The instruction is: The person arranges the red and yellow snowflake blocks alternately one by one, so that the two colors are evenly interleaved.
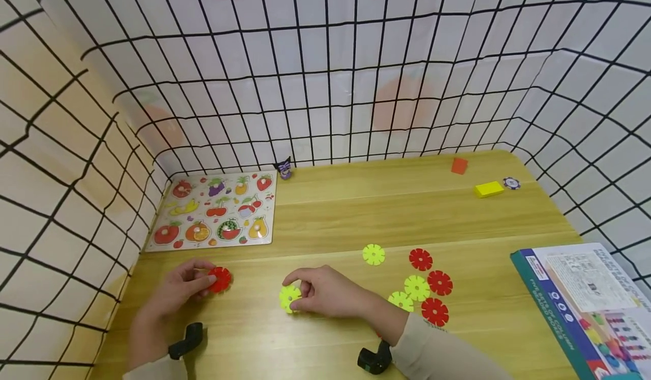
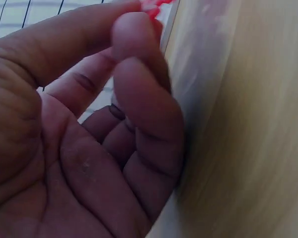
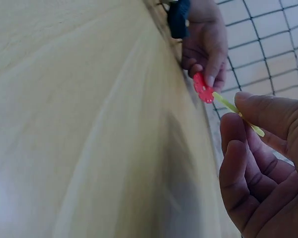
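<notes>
My left hand (image 1: 180, 289) pinches a red notched disc (image 1: 221, 279) between thumb and fingers, at the left of the table just below the fruit puzzle board. Held by its edge in my right hand (image 1: 330, 292) is a yellow-green notched disc (image 1: 290, 298), left of the table's middle. In the right wrist view this yellow-green disc (image 3: 228, 105) shows edge-on between thumb and fingertips, with the red disc (image 3: 203, 88) behind it in the other hand. Only a bit of the red disc (image 2: 154, 7) shows past the fingers in the left wrist view.
Several loose red discs (image 1: 420, 259) and yellow-green discs (image 1: 373, 254) lie right of my right forearm. A fruit puzzle board (image 1: 239, 198) and a small purple figure (image 1: 285, 169) are at the back left. A yellow block (image 1: 489, 189) sits back right, a box (image 1: 585, 312) nearer. Black wire mesh (image 1: 328, 74) surrounds the table.
</notes>
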`<state>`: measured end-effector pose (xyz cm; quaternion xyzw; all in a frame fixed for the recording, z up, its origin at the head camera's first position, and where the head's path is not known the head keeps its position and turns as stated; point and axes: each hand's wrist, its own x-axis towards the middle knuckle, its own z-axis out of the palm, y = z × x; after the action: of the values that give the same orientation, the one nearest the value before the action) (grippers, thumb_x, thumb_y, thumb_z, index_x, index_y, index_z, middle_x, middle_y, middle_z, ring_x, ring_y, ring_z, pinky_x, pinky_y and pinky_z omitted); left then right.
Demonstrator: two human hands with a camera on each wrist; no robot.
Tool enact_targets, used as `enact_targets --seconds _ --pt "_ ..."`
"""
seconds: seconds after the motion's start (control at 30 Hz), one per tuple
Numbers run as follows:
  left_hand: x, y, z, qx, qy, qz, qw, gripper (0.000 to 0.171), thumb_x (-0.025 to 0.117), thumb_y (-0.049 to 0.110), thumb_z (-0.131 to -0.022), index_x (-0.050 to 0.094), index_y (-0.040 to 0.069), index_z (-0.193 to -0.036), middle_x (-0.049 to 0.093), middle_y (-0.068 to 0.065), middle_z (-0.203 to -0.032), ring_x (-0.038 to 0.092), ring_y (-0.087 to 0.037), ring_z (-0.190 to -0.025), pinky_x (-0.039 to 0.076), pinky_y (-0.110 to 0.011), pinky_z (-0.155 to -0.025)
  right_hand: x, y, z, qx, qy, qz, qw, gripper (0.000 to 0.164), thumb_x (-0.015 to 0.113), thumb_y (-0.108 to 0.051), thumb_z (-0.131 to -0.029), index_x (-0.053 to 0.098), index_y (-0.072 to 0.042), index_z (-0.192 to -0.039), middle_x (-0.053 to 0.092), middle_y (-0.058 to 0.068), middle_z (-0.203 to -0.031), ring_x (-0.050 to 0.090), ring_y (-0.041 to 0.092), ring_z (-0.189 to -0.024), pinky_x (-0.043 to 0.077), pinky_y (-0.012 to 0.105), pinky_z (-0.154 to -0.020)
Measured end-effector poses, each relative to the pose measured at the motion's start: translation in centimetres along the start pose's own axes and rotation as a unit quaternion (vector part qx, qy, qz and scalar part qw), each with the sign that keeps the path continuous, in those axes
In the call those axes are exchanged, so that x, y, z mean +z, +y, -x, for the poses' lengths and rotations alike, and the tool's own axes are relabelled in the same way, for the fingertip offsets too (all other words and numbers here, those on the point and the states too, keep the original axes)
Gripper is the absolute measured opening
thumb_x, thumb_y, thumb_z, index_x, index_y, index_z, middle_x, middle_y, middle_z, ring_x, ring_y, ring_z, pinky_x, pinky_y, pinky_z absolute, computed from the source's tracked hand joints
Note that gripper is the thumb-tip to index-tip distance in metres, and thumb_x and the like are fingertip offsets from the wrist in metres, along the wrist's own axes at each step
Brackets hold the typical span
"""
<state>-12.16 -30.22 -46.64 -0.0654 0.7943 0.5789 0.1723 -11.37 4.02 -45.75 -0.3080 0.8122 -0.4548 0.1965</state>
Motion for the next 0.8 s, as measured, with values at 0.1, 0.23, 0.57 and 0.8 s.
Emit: enact_targets --seconds 0.1,0.23,0.57,0.8 --pt "-0.7 -0.3 0.4 -0.003 0.0 -0.007 1.0 0.041 0.068 0.019 -0.085 0.053 -0.004 -0.116 0.057 -0.013 -0.083 0.055 -0.02 -0.066 0.051 -0.029 -0.061 0.9 -0.1 -0.9 -0.005 -0.001 0.007 1.0 0.037 0.072 -0.03 -0.081 0.061 -0.022 -0.115 0.055 -0.012 -0.071 0.052 0.0 -0.057 0.046 0.018 -0.056" --pt "-1.1 -0.6 0.6 -0.017 0.023 -0.013 0.9995 0.043 0.066 0.018 -0.087 0.052 -0.005 -0.12 0.059 -0.012 -0.088 0.056 -0.019 -0.068 0.052 -0.029 -0.062 2.4 -0.2 -2.6 -0.009 0.021 0.021 1.0 0.037 0.072 -0.031 -0.08 0.06 -0.022 -0.114 0.055 -0.014 -0.069 0.051 -0.002 -0.055 0.045 0.017 -0.056" --pt "-1.7 -1.0 0.6 -0.037 0.087 -0.091 0.9914 0.045 0.066 0.022 -0.087 0.052 -0.003 -0.122 0.055 -0.013 -0.097 0.057 -0.018 -0.071 0.051 -0.03 -0.061 5.2 -1.1 -8.5 0.028 0.06 0.111 0.992 0.039 0.071 -0.031 -0.082 0.059 -0.02 -0.118 0.051 -0.015 -0.057 0.047 -0.002 -0.045 0.039 0.015 -0.051" --pt "-1.9 -1.1 0.9 -0.03 0.086 -0.136 0.9865 0.06 0.071 0.037 -0.08 0.053 0.005 -0.127 0.049 -0.013 -0.104 0.056 -0.019 -0.073 0.051 -0.029 -0.061 6.4 -1.7 -11.2 0.03 0.063 0.248 0.966 0.033 0.065 -0.048 -0.082 0.062 -0.027 -0.107 0.065 -0.018 -0.086 0.059 0.003 -0.075 0.043 0.02 -0.067"
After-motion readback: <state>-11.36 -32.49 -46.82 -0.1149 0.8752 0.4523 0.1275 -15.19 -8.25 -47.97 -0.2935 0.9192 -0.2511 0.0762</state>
